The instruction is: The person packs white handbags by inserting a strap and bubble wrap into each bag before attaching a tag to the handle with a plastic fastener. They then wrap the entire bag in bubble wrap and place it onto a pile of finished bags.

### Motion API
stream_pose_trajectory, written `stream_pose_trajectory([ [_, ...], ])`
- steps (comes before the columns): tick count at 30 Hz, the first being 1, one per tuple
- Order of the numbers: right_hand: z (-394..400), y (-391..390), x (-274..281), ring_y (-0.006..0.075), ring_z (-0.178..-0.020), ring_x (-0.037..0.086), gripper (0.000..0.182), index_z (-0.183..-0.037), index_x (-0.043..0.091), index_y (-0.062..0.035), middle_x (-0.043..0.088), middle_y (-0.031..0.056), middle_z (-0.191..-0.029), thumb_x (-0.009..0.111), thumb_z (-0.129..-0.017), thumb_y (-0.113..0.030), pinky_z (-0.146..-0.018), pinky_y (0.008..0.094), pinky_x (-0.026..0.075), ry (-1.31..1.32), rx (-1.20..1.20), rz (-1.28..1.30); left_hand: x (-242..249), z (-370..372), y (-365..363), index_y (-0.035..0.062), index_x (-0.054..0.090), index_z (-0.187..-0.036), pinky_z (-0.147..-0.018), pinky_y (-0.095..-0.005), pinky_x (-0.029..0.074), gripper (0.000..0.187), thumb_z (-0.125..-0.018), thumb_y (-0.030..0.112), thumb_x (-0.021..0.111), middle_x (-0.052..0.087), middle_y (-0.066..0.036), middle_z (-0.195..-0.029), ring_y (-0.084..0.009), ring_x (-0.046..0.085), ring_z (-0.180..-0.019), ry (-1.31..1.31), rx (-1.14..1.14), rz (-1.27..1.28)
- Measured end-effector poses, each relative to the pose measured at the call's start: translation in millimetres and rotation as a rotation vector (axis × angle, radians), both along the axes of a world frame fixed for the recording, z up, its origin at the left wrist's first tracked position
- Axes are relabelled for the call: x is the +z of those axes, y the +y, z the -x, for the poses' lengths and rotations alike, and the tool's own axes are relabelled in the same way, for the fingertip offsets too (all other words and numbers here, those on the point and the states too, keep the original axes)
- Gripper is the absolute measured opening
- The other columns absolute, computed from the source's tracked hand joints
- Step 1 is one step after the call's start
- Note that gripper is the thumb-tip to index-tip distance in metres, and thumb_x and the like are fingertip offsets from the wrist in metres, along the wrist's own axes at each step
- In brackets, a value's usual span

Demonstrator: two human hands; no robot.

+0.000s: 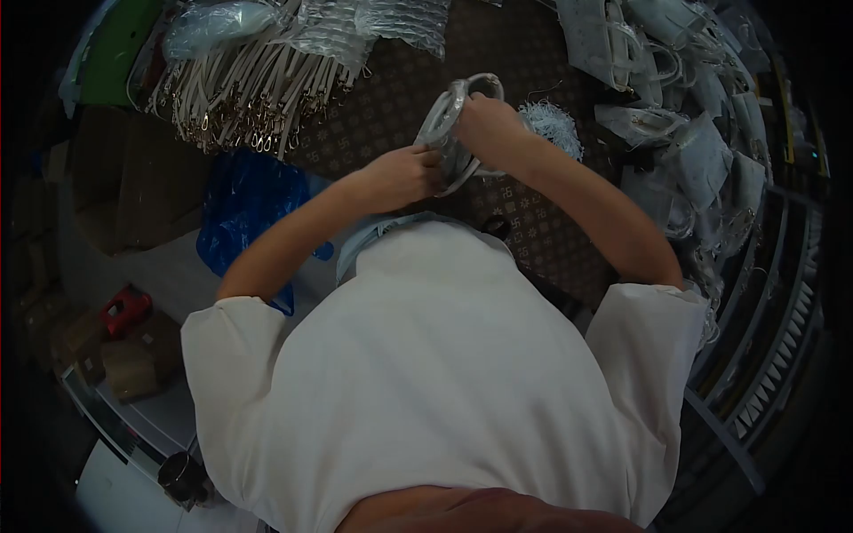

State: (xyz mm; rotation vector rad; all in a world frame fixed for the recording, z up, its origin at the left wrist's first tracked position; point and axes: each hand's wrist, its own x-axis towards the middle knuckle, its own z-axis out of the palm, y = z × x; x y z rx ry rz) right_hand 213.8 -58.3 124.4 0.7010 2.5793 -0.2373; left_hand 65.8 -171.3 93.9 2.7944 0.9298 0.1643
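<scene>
A pale bag with looped handles (438,120), partly covered in clear plastic, is between my hands over the dark patterned table. My left hand (407,179) is closed on its near left side, with the fingertips partly hidden. Higher up and to the right, my right hand (489,129) is closed around the loops near their top. Just right of that hand lies a clump of pale blue shredded filler (553,127). Much of the bag's body is hidden by my hands and too dark to make out.
Many light straps with metal clasps (258,98) hang together at the upper left, beside bubble wrap (404,19). White bags in plastic (702,160) are piled on the right. A blue plastic bag (244,209) and a cardboard box (147,178) stand left.
</scene>
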Motion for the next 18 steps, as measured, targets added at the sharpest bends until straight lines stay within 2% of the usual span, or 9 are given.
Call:
stream_pose_trajectory([
  [2, -3, 3, -14, 0.0245, -0.084, 0.062, 0.020, -0.093, 0.057, 0.0013, 0.059, 0.0212, -0.090, 0.048, -0.081, -0.012, -0.067, 0.0337, 0.049, -0.003, 0.445, 0.022, 15, 20, 2, 0.0086, 0.065, -0.083, -0.093, -0.0292, 0.037, 0.017, -0.072, 0.014, 0.053, 0.059, -0.002, -0.093, -0.0182, 0.049, -0.100, 0.117, -0.092, 0.009],
  [4, 1, -17, -19, 0.0243, -0.082, 0.062, 0.020, -0.092, 0.058, -0.0004, 0.060, 0.0198, -0.089, 0.047, -0.082, -0.014, -0.066, 0.0340, 0.050, 0.070, 0.336, 0.171, 16, 36, 1, 0.0077, 0.064, -0.080, -0.093, -0.0293, 0.038, 0.015, -0.072, 0.013, 0.053, 0.060, -0.003, -0.091, -0.0187, 0.049, -0.100, 0.244, -0.184, 0.017],
  [7, 14, -45, -32, 0.0236, -0.076, 0.064, 0.024, -0.093, 0.059, -0.0045, 0.063, 0.0136, -0.085, 0.041, -0.084, -0.018, -0.061, 0.0350, 0.051, 0.206, -0.012, 0.367, 10, 47, 3, 0.0106, 0.066, -0.075, -0.093, -0.0290, 0.038, 0.011, -0.071, 0.010, 0.055, 0.061, -0.003, -0.084, -0.0175, 0.050, -0.098, 0.127, -0.189, -0.087],
  [9, 20, -53, -28, 0.0263, -0.098, 0.058, 0.031, -0.105, 0.059, -0.0131, 0.061, 0.0132, -0.103, 0.038, -0.088, -0.026, -0.085, 0.0368, 0.045, -0.106, 0.156, 0.346, 10, 45, 4, 0.0065, 0.065, -0.073, -0.093, -0.0299, 0.038, 0.011, -0.071, 0.014, 0.056, 0.062, -0.003, -0.088, -0.0178, 0.048, -0.102, 0.035, -0.002, 0.225],
  [11, 11, -61, -52, 0.0248, -0.101, 0.056, 0.030, -0.106, 0.059, -0.0103, 0.059, 0.0141, -0.108, 0.040, -0.087, -0.024, -0.087, 0.0361, 0.043, -0.053, 0.089, 0.474, 19, 26, 1, 0.0079, 0.066, -0.074, -0.089, -0.0305, 0.040, 0.012, -0.071, 0.015, 0.057, 0.063, -0.002, -0.086, -0.0183, 0.048, -0.101, 0.121, 0.109, 0.349],
  [13, -2, -76, -119, 0.0234, -0.102, 0.055, 0.030, -0.105, 0.059, -0.0065, 0.057, 0.0150, -0.111, 0.041, -0.085, -0.022, -0.086, 0.0335, 0.044, 0.406, 0.766, -0.468, 27, -1, -8, 0.0092, 0.067, -0.074, -0.085, -0.0311, 0.041, 0.012, -0.071, 0.016, 0.058, 0.064, -0.001, -0.084, -0.0189, 0.048, -0.100, 0.202, 0.218, 0.477],
  [15, -2, -75, -103, 0.0244, -0.101, 0.055, 0.028, -0.102, 0.057, -0.0033, 0.056, 0.0159, -0.110, 0.044, -0.083, -0.019, -0.085, 0.0320, 0.044, 0.448, 0.742, -0.414, 31, -24, -18, 0.0127, 0.069, -0.074, -0.077, -0.0299, 0.039, 0.013, -0.070, 0.019, 0.058, 0.064, 0.001, -0.078, -0.0189, 0.048, -0.095, 0.587, 0.161, 0.210],
  [17, -1, -74, -102, 0.0260, -0.097, 0.055, 0.026, -0.101, 0.056, -0.0014, 0.056, 0.0177, -0.104, 0.045, -0.083, -0.017, -0.083, 0.0326, 0.044, 0.476, 0.155, 0.213, 25, -30, -22, 0.0140, 0.070, -0.074, -0.075, -0.0290, 0.037, 0.013, -0.070, 0.019, 0.058, 0.064, 0.001, -0.079, -0.0182, 0.047, -0.094, 0.650, 0.176, 0.181],
  [18, -2, -74, -101, 0.0250, -0.094, 0.056, 0.024, -0.101, 0.054, 0.0000, 0.056, 0.0173, -0.099, 0.045, -0.083, -0.013, -0.081, 0.0329, 0.045, 0.552, 0.160, 0.180, 24, -31, -22, 0.0154, 0.070, -0.074, -0.074, -0.0280, 0.036, 0.014, -0.070, 0.019, 0.057, 0.064, 0.002, -0.080, -0.0175, 0.046, -0.093, 0.713, 0.183, 0.140],
])
